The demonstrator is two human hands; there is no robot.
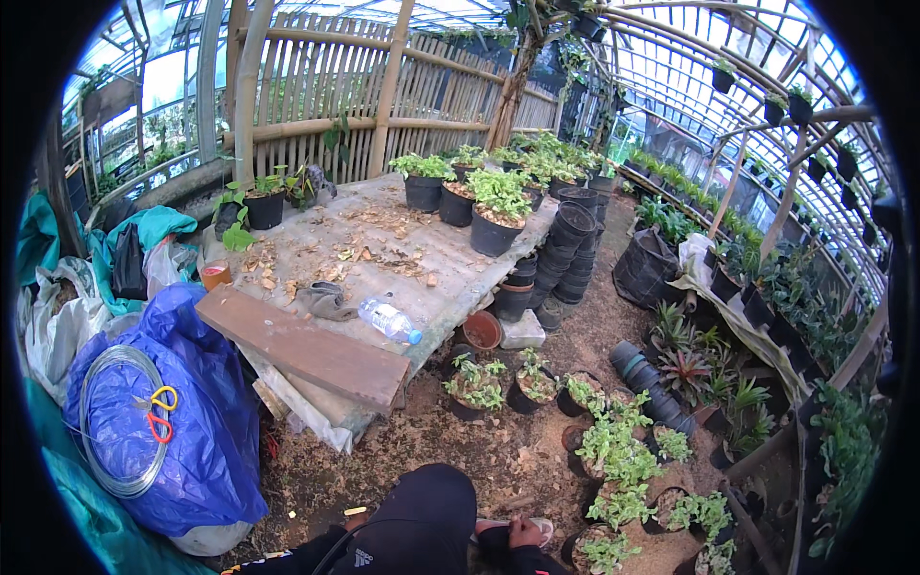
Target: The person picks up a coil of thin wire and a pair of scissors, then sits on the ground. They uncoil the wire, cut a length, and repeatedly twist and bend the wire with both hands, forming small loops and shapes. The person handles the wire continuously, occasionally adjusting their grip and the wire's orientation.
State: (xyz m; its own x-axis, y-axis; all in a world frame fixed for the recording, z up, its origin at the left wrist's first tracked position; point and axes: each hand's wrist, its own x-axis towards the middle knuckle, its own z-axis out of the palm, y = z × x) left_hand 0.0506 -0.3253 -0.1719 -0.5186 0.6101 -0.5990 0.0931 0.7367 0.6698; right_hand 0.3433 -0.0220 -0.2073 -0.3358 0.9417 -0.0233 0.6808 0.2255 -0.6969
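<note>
My left hand (356, 523) shows only in part beside my dark-clothed knee (422, 513), its fingers mostly hidden. A small pale yellow piece (356, 511) is right by it; whether the hand touches it is unclear. On the other side of the knee, my right hand (524, 532) is low near my sandalled foot (543, 526), with its fingers curled in. Whatever it may hold is too small to make out. Potted plants with light green leaves (606, 551) stand closest to this hand, in black pots on the soil.
A table (326, 254) carries dry leaves, a plastic bottle (389, 320), a wooden plank (302, 347) and potted plants (500, 196). At left, a wire coil (86, 422) and scissors (159, 427) lie on a blue tarp (216, 422). Stacked black pots (575, 230) stand beside the table.
</note>
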